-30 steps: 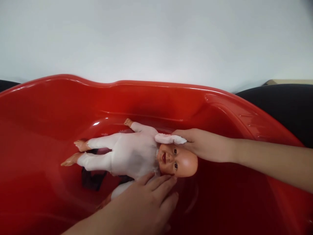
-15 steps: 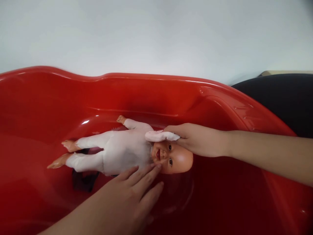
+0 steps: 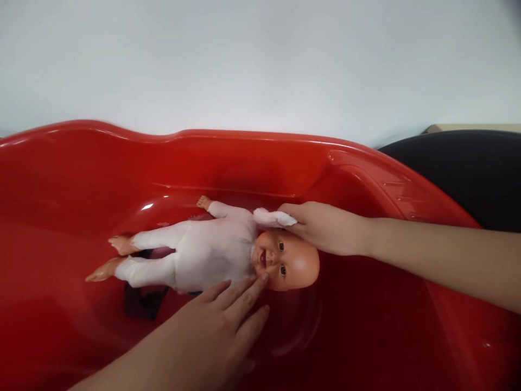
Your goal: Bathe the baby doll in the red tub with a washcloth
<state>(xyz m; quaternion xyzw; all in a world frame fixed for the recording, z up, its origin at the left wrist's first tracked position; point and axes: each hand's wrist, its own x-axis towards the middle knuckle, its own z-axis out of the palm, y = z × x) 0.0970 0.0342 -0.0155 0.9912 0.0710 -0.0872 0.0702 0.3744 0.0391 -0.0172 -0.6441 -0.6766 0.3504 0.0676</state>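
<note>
The right hand (image 3: 329, 227) pinches the cloth (image 3: 272, 218), shifted slightly far and right; the left hand (image 3: 222, 320), fingers spread, touches the doll (image 3: 203, 250).

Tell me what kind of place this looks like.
Probably indoors, perhaps a training or play room: a clothed doll lies in a red tub, with what looks like a pale wall behind.

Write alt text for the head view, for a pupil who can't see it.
A doll in white clothes lies face up in a red tub. The person's right hand holds a pale cloth beside its head; the left hand is by its chin.
</note>
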